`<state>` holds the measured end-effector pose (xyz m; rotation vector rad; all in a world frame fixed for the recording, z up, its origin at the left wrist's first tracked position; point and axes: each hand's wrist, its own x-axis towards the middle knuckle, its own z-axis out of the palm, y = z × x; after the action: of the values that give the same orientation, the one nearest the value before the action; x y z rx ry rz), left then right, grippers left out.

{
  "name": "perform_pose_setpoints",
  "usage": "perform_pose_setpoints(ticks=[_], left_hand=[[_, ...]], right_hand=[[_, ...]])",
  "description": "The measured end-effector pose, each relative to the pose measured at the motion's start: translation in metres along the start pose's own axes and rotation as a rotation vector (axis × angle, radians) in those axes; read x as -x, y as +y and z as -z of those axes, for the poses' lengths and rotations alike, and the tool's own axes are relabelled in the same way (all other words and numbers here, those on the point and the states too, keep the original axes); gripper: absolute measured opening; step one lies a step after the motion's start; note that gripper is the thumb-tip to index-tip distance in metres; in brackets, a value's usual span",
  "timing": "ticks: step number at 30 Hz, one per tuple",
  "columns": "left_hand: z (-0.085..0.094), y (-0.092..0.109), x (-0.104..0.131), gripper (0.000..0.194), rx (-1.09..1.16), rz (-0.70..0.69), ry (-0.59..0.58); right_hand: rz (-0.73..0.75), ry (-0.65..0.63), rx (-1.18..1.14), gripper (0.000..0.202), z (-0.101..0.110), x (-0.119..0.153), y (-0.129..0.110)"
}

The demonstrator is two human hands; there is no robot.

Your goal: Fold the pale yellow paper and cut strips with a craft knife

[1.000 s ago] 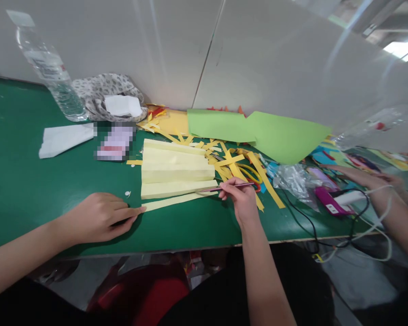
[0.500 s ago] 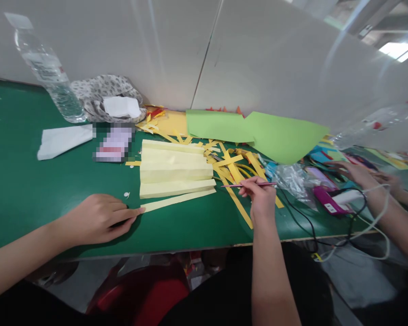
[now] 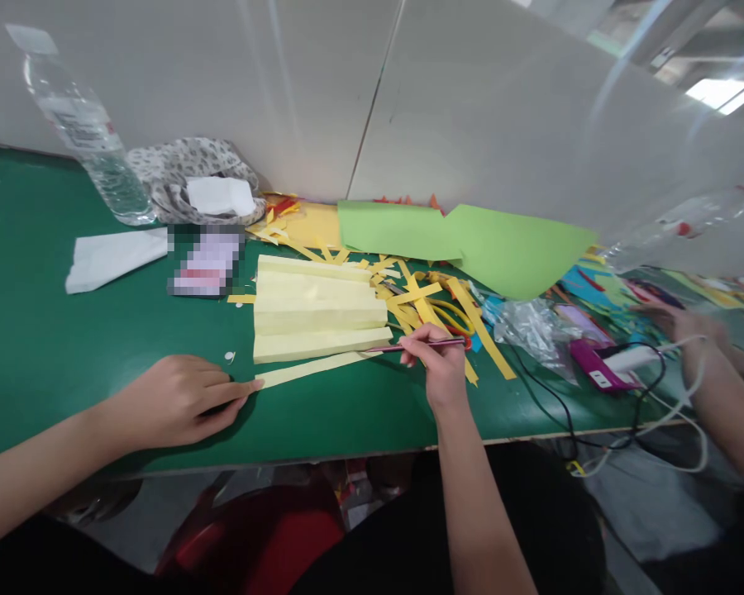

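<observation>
Currently L hand [image 3: 189, 402] presses ylw strip [image 3: 313, 368], grip unclear; R hand [image 3: 439, 364] pinches thin stick [image 3: 387, 348] @ strip.

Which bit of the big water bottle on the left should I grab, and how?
Probably the middle of the bottle, around its label, coming from the left with your fingers curled round. It's long and round with its cap end up, so a hand should wrap there easily. The patterned bag sits close by its right side, so reaching in from there looks tighter.
</observation>
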<state>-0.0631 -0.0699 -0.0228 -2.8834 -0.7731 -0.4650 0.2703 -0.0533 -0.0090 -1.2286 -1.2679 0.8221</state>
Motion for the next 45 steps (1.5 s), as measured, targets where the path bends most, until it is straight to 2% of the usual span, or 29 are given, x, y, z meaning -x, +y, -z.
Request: perform_pose_setpoints(ticks=[6, 9, 14, 19, 21, 23, 25, 28, 30, 32, 36, 41, 43, 45], left_hand=[[-0.003, -0.002, 0.001, 0.025, 0.006, -0.009, 0.014], [-0.004, -0.003, 0.001, 0.025, 0.028, -0.036, 0.051], [-0.005, -0.003, 0.002, 0.023, 0.045, -0.014, 0.041], [-0.005, -0.002, 0.003, 0.024, 0.023, -0.003, 0.032], [-0.004, -0.002, 0.002, 0.024, 0.022, -0.006, 0.035], [-0.004, -0.003, 0.002, 0.026, 0.021, -0.018, 0.034], [-0.004, -0.004, 0.002, 0.027, 0.016, -0.025, 0.028], [-0.004, -0.005, 0.002, 0.027, 0.005, -0.018, 0.028], [-0.005, -0.005, 0.003, 0.027, 0.001, -0.014, 0.029], [-0.005, -0.004, 0.003, 0.027, 0.000, -0.013, 0.031], [0.002, -0.005, 0.000, 0.029, -0.024, 0.043, -0.020], [0.014, -0.018, -0.004, 0.043, -0.180, 0.431, -0.164], [0.016, -0.022, -0.004, 0.045, -0.226, 0.515, -0.191], [0.018, -0.023, -0.005, 0.046, -0.231, 0.538, -0.200]], right_hand=[[-0.001, 0.069, 0.019, 0.013, 0.011, -0.006, 0.003], [0.021, 0.129, 0.037, 0.014, 0.017, -0.008, 0.002], [0.048, 0.246, 0.061, 0.015, 0.022, -0.011, 0.003], [0.136, 0.256, 0.004, 0.014, 0.017, -0.006, 0.004], [0.214, 0.254, 0.024, 0.007, 0.009, -0.002, 0.002], [0.304, 0.164, 0.128, 0.011, -0.001, 0.004, -0.002], [0.416, -0.041, 0.355, 0.020, -0.013, 0.009, -0.005], [0.598, -0.331, 0.701, 0.019, -0.027, 0.012, -0.004], [0.692, -0.384, 0.832, 0.019, -0.031, 0.012, -0.002], [0.772, -0.336, 0.901, 0.020, -0.032, 0.012, 0.001], [0.859, -0.096, 0.822, 0.018, -0.028, 0.013, 0.002], [0.755, 0.337, 0.621, 0.019, -0.024, 0.018, -0.003], [0.714, 0.498, 0.573, 0.018, -0.025, 0.020, -0.006], [0.674, 0.630, 0.449, 0.020, -0.029, 0.024, -0.013]])
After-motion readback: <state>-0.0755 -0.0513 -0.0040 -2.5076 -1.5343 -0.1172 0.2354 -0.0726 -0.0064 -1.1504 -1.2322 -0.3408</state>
